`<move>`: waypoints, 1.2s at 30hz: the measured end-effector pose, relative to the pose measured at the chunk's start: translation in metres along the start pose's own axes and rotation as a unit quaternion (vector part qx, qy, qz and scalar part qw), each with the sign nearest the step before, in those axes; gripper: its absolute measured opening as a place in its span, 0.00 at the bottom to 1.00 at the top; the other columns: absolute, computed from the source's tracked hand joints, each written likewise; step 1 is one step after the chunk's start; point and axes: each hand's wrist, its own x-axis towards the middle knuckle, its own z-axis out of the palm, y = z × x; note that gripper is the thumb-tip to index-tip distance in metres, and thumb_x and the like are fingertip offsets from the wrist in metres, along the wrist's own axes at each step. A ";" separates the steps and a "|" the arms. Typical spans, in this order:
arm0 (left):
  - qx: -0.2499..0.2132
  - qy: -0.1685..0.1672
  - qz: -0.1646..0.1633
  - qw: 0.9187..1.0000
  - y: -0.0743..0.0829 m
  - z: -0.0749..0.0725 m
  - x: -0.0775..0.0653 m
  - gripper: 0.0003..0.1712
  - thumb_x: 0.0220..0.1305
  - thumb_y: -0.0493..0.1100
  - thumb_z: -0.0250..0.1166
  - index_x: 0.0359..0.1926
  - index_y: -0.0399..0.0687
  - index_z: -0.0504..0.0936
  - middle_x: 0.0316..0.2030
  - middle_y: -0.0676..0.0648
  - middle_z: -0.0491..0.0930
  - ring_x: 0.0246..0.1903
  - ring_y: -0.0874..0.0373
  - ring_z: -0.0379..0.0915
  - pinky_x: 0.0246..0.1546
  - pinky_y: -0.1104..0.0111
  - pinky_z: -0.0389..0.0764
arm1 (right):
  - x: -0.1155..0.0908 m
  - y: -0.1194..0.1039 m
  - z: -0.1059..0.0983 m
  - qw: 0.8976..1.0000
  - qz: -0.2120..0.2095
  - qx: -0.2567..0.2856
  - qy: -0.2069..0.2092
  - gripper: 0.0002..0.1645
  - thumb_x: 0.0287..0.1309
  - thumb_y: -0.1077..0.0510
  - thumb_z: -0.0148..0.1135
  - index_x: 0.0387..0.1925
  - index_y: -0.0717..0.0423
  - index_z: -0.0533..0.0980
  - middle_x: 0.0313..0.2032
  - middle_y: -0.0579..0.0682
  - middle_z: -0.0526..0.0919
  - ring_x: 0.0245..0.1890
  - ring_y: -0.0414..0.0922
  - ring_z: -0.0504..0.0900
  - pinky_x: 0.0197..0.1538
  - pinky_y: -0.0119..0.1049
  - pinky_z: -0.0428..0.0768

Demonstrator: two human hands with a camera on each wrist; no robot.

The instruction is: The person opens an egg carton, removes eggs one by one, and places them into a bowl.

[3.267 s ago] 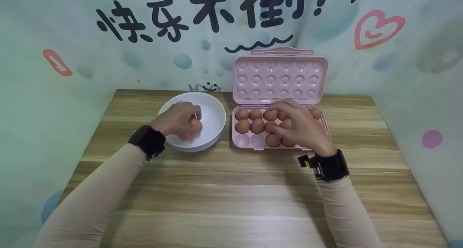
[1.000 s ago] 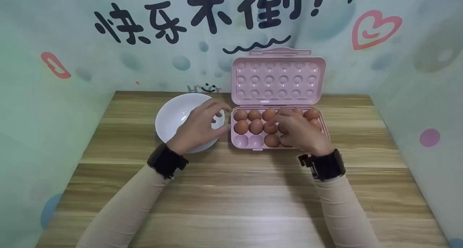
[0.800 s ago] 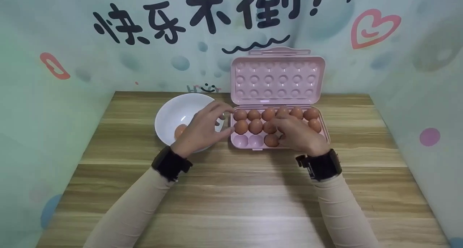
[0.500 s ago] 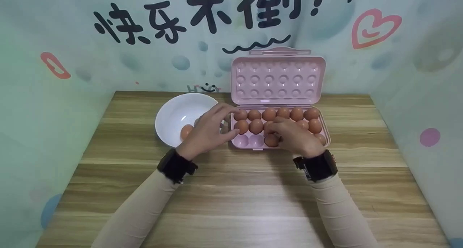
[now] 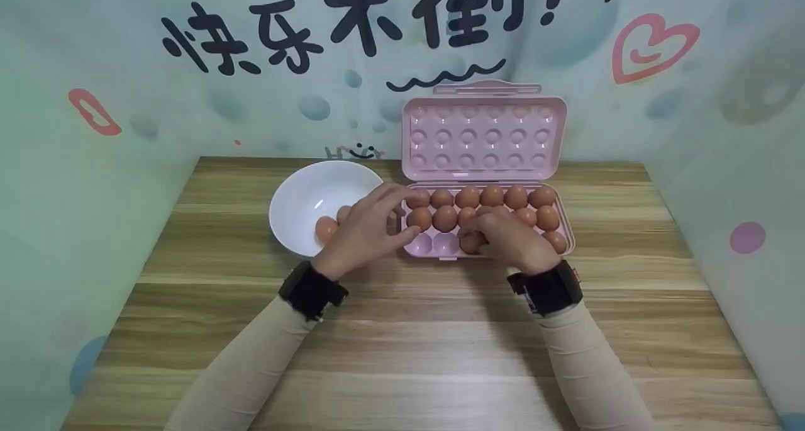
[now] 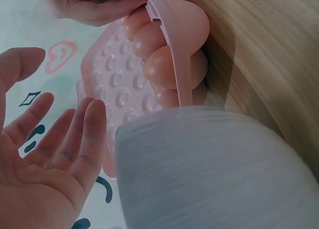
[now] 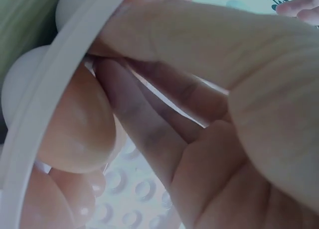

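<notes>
My right hand (image 5: 512,239) reaches into the pink egg box (image 5: 569,233), thumb and fingers curled at a brown egg (image 5: 469,242) in the front row. In the right wrist view the fingertips (image 7: 107,72) close in behind the box rim, beside a large egg (image 7: 79,117); the gripped egg is mostly hidden there. My left hand (image 5: 365,229) hovers between the white bowl (image 5: 295,198) and the box, thumb apart from the fingers, holding nothing. The left wrist view shows its bare palm (image 6: 50,189). Two eggs show in the bowl, one (image 5: 326,229) nearer the front.
The box's lid (image 5: 484,135) stands raised against the printed backdrop (image 5: 264,104). Eggs fill the visible cups of the back rows; two front-left cups (image 5: 434,244) hold none. Bare wooden table (image 5: 427,355) lies in front of both containers.
My left hand has let go of an egg in the bowl and moved right to the box's edge. Eggs in the bowl have shifted. My right hand has slid left and down to the front-row egg.
</notes>
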 end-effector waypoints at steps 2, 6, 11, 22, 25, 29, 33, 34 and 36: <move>-0.008 0.000 0.004 1.000 0.000 0.001 0.000 0.25 0.67 0.43 0.73 0.64 0.50 0.82 0.59 0.50 0.79 0.47 0.56 0.81 0.49 0.61 0.86 | -0.001 0.001 -0.002 0.996 -0.026 -0.080 0.003 0.08 0.61 0.68 0.67 0.27 0.61 0.76 0.21 0.49 0.72 0.22 0.40 0.66 0.27 0.31 0.63; -0.011 0.006 0.003 1.000 0.000 0.001 0.000 0.24 0.67 0.42 0.74 0.62 0.50 0.82 0.57 0.50 0.79 0.46 0.58 0.80 0.50 0.60 0.86 | -0.004 0.001 -0.008 0.968 -0.094 -0.230 0.034 0.11 0.54 0.70 0.72 0.28 0.53 0.80 0.25 0.48 0.79 0.28 0.42 0.74 0.32 0.36 0.73; -0.017 0.011 0.000 1.000 0.002 0.002 0.001 0.23 0.67 0.41 0.74 0.62 0.50 0.82 0.56 0.50 0.79 0.45 0.58 0.80 0.48 0.59 0.87 | -0.008 -0.002 -0.016 0.969 -0.123 -0.204 0.060 0.07 0.58 0.66 0.70 0.37 0.52 0.84 0.33 0.48 0.82 0.35 0.46 0.78 0.42 0.39 0.77; -0.035 0.030 0.037 0.998 0.009 0.006 0.007 0.25 0.66 0.41 0.74 0.62 0.47 0.80 0.54 0.46 0.81 0.47 0.58 0.81 0.45 0.64 0.86 | -0.009 -0.012 -0.027 0.988 -0.099 -0.037 0.114 0.21 0.65 0.62 0.73 0.58 0.56 0.81 0.48 0.50 0.88 0.48 0.46 0.88 0.55 0.46 0.86; -0.040 0.037 0.043 0.998 0.012 0.008 0.009 0.27 0.64 0.38 0.74 0.63 0.48 0.80 0.54 0.46 0.80 0.49 0.58 0.79 0.46 0.63 0.87 | -0.011 -0.016 -0.027 0.990 -0.078 0.007 0.120 0.20 0.69 0.60 0.70 0.60 0.57 0.79 0.49 0.51 0.87 0.48 0.48 0.89 0.55 0.43 0.86; -0.054 0.046 0.053 0.996 0.017 0.009 0.012 0.28 0.63 0.37 0.75 0.63 0.47 0.80 0.56 0.46 0.79 0.53 0.55 0.80 0.53 0.67 0.85 | -0.012 -0.020 -0.027 0.988 -0.081 0.049 0.126 0.19 0.71 0.58 0.68 0.60 0.56 0.79 0.50 0.52 0.87 0.48 0.49 0.88 0.54 0.40 0.85; -0.063 0.058 0.071 0.994 0.021 0.010 0.016 0.28 0.63 0.38 0.76 0.63 0.45 0.79 0.57 0.46 0.79 0.55 0.53 0.81 0.57 0.68 0.84 | -0.012 -0.023 -0.026 0.986 -0.088 0.081 0.117 0.20 0.73 0.55 0.67 0.61 0.56 0.78 0.52 0.51 0.87 0.50 0.47 0.88 0.58 0.45 0.84; -0.064 0.061 0.075 0.993 0.022 0.011 0.016 0.28 0.63 0.38 0.77 0.63 0.45 0.80 0.58 0.46 0.79 0.55 0.53 0.81 0.57 0.67 0.84 | -0.012 -0.023 -0.026 0.986 -0.090 0.084 0.114 0.20 0.73 0.54 0.67 0.61 0.56 0.78 0.53 0.51 0.87 0.51 0.47 0.88 0.59 0.45 0.84; -0.059 0.067 0.079 0.993 0.023 0.012 0.017 0.28 0.63 0.40 0.78 0.62 0.45 0.80 0.58 0.47 0.80 0.56 0.55 0.80 0.58 0.66 0.83 | -0.012 -0.024 -0.026 0.986 -0.093 0.091 0.108 0.21 0.73 0.54 0.67 0.61 0.56 0.78 0.53 0.51 0.87 0.51 0.47 0.88 0.60 0.46 0.84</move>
